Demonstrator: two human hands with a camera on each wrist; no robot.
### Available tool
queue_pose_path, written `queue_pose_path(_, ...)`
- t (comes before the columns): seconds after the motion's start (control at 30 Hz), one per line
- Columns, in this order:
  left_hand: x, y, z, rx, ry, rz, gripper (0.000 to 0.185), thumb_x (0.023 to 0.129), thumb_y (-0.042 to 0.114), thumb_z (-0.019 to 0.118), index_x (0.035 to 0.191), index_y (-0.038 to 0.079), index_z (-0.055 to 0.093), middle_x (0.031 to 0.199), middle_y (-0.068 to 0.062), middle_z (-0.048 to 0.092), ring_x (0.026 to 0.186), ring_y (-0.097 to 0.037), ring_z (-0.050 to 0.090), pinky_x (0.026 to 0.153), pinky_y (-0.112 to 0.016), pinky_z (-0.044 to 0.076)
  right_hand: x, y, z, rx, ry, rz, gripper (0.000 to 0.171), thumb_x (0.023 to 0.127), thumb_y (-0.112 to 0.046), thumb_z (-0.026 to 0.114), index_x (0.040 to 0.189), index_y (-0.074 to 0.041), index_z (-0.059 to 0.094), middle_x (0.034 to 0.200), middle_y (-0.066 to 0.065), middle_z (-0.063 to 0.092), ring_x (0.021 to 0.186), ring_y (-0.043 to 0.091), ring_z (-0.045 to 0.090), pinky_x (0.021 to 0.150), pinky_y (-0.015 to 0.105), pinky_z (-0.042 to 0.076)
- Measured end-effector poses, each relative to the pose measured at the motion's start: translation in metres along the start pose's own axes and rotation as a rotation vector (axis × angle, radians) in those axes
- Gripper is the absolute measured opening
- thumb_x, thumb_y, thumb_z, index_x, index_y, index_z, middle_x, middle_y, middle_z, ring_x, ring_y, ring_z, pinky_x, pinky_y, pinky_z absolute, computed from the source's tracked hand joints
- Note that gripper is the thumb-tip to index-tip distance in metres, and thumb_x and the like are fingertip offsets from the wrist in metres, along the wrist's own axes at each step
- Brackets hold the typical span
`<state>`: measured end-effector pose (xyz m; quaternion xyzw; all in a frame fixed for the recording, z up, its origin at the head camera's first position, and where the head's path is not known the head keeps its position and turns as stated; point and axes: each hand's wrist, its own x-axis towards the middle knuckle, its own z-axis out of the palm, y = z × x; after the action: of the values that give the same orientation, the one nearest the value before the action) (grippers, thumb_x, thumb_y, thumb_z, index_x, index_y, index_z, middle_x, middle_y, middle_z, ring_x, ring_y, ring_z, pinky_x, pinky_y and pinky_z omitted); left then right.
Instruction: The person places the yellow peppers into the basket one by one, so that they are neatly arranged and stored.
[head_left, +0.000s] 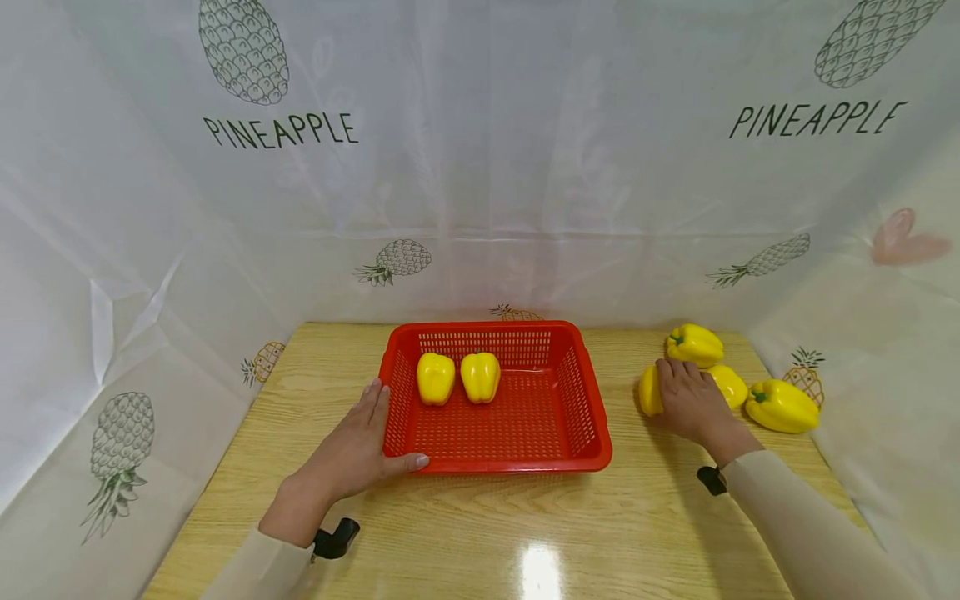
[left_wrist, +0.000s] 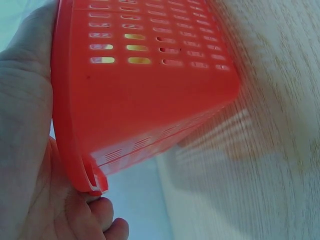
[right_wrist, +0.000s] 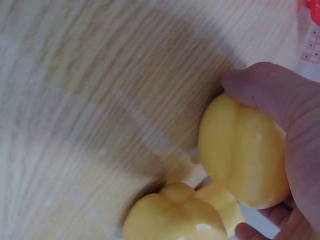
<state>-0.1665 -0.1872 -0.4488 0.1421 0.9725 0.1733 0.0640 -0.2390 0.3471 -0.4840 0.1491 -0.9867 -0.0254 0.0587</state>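
Observation:
A red plastic basket [head_left: 491, 467] with slotted walls stands on the table, with two yellow bell peppers, one pepper [head_left: 436, 379] left of the other pepper [head_left: 480, 377], near its back left. My left hand [head_left: 352, 446] holds the basket by its front left corner, thumb over the front rim and fingers along the left side. To the right of the basket, my right hand [head_left: 693, 404] grips a yellow bell pepper [right_wrist: 245, 150] between thumb and fingers, palm covering part of it. Close around that hand lie more yellow peppers: one behind [head_left: 695, 345], one beside it [head_left: 727, 385].
Farther right, another yellow pepper [head_left: 782, 406] lies near the table's right edge. The wooden table [head_left: 465, 533] is bordered at the back and sides by a pale curtain [head_left: 487, 167] printed with pineapples. A black strap piece [head_left: 336, 538] sits at the left wrist.

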Motion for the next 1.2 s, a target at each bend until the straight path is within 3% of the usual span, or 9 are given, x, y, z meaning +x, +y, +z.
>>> queue_pose_path(0.23,0.000,0.001,0.000,-0.004,0.002,0.002,0.136,0.081,0.086,0.064,0.164,-0.010,0.015,0.174,-0.028,0.008,0.162,-0.046,0.013,0.126,-0.062,0.029,-0.002,0.004,0.007,0.000,0.133,-0.051,0.097,0.076,-0.043,0.092,0.138,0.011,0.040,0.129,0.033,0.056,0.119,0.052,0.053,0.097,0.068,0.048)
queue_pose_path(0.47,-0.001,0.002,-0.001,-0.007,0.000,-0.005,0.136,0.081,0.085,0.066,0.164,-0.010,0.014,0.174,-0.028,0.008,0.162,-0.046,0.012,0.127,-0.062,0.028,0.000,0.003,0.005,0.037,0.278,-0.119,0.096,0.072,-0.043,0.094,0.136,0.008,0.043,0.122,0.030,0.059,0.113,0.049,0.058,0.092,0.065,0.053)
queue_pose_path(0.77,0.000,0.002,-0.002,0.005,0.000,0.000,0.137,0.081,0.087,0.063,0.164,-0.010,0.014,0.175,-0.028,0.007,0.162,-0.046,0.012,0.127,-0.061,0.028,0.007,-0.001,-0.004,0.033,0.338,-0.168,0.093,0.072,-0.041,0.093,0.134,0.008,0.045,0.119,0.029,0.060,0.111,0.048,0.059,0.097,0.064,0.052)
queue_pose_path(1.2,-0.001,0.001,-0.001,0.064,0.013,0.024,0.134,0.084,0.087,0.061,0.163,-0.012,0.017,0.174,-0.029,0.009,0.162,-0.046,0.009,0.130,-0.059,0.020,0.020,-0.010,-0.027,0.008,0.416,-0.220,0.090,0.071,-0.045,0.088,0.132,0.008,0.048,0.111,0.026,0.060,0.098,0.045,0.059,0.078,0.058,0.055)
